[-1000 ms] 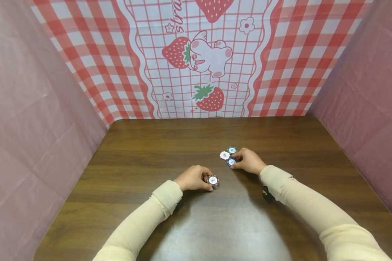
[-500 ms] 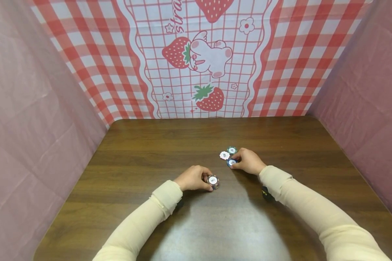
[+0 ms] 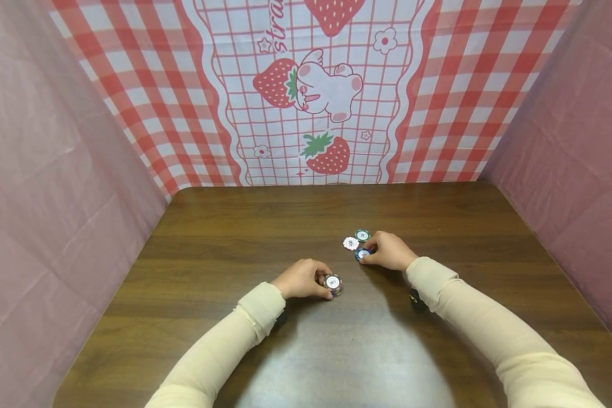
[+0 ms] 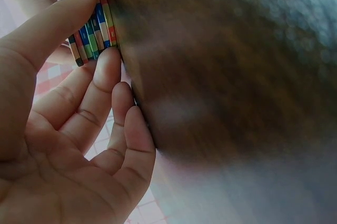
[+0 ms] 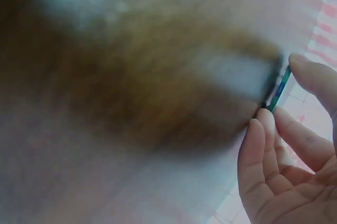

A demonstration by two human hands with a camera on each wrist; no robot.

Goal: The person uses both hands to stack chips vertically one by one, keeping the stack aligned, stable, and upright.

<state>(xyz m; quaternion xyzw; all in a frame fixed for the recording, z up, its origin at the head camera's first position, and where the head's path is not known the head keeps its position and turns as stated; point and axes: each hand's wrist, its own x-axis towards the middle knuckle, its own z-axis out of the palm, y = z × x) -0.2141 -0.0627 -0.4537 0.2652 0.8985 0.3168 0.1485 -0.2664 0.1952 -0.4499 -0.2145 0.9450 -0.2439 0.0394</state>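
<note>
In the head view my left hand [image 3: 303,278] grips a short stack of poker chips [image 3: 332,283] by its edges, thumb at the near side and fingers at the far side. The left wrist view shows the multicoloured rims of that stack [image 4: 95,29] between thumb and fingers. Farther right, my right hand [image 3: 390,251] pinches a blue poker chip [image 3: 362,255] flat at the table. Its thin rim shows between thumb and fingertips in the right wrist view. Just beyond the blue chip lie a white poker chip [image 3: 351,243] and a green poker chip [image 3: 362,235].
The brown wooden table [image 3: 234,226] carries the chips and ends at a red-checked strawberry cloth [image 3: 173,113] hung at the back. Pink fabric walls [image 3: 66,187] stand on the left and right.
The blue chip has shifted slightly to the right and nearer with my right hand, a little off the white chip. My left hand and its stack stay put.
</note>
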